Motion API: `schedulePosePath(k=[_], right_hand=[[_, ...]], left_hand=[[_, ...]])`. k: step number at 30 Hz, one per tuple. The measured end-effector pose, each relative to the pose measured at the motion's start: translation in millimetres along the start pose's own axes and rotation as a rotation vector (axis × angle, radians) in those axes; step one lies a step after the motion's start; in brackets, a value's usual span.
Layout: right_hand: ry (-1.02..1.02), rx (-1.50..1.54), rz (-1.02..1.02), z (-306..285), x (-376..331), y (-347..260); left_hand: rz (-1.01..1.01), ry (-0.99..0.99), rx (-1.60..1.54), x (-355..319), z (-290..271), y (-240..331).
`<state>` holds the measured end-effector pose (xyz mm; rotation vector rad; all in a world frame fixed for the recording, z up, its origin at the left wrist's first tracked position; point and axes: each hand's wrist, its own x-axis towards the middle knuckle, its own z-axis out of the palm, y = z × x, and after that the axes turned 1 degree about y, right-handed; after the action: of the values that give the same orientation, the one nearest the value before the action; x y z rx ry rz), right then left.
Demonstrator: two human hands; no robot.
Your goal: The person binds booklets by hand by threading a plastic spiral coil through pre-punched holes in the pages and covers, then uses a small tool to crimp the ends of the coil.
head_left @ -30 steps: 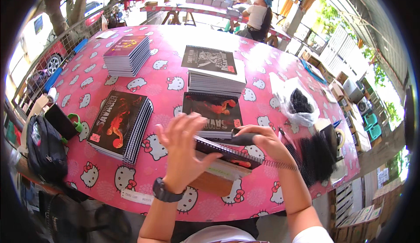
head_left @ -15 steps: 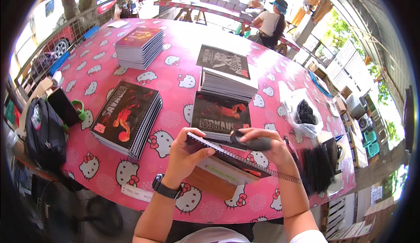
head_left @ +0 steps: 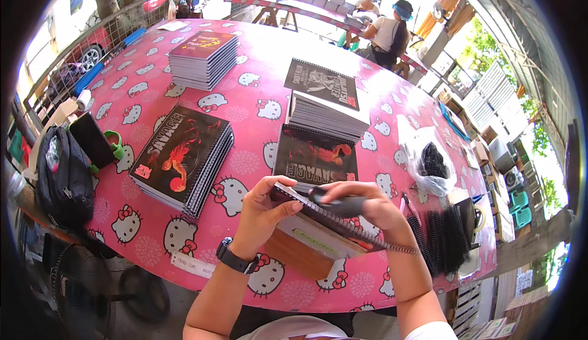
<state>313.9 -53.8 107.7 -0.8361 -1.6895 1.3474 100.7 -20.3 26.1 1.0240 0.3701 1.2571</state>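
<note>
My left hand [head_left: 264,214] grips the upper left end of a spiral notebook [head_left: 294,203], thumb on the near side. The notebook's bound edge tilts down to the right. Along that edge runs a dark wire coil [head_left: 395,247], its loose end sticking out past the notebook beneath my right forearm. In my right hand [head_left: 375,204] is a dark, rounded hand tool [head_left: 340,206], its tip at the coil near my left thumb; its exact kind is unclear. Below the notebook sits a brown wooden block [head_left: 297,253], with a green-marked label beside it.
Stacked black notebooks lie at left [head_left: 180,159] and just beyond my hands [head_left: 315,153]. A red-covered stack [head_left: 203,61] stands farther back. Black coils [head_left: 444,239] and a plastic bag [head_left: 430,165] occupy the right side. A black bag [head_left: 64,177] is at left. Two people sit beyond the table.
My right hand and the dark tool have moved left along the notebook's bound edge, closer to my left thumb. The whole view has shifted slightly.
</note>
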Motion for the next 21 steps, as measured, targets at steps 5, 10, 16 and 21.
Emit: schedulePosePath(k=[5, 10, 16, 21], right_hand=[[0.112, -0.068, 0.063, -9.7, 3.9, 3.1], [0.097, -0.284, 0.084, -11.7, 9.9, 4.5], [0.023, -0.215, 0.038, -7.4, 13.7, 5.8], [0.051, -0.376, 0.107, 3.2, 19.8, 6.3]], left_hand=[[-0.095, 0.026, -0.142, 0.3, -0.3, 4.8], [-0.071, 0.044, -0.310, 2.9, 1.4, 2.1], [-0.001, 0.074, -0.351, 2.9, -1.8, -0.8], [0.014, 0.089, -0.335, 0.7, -0.9, 0.1]])
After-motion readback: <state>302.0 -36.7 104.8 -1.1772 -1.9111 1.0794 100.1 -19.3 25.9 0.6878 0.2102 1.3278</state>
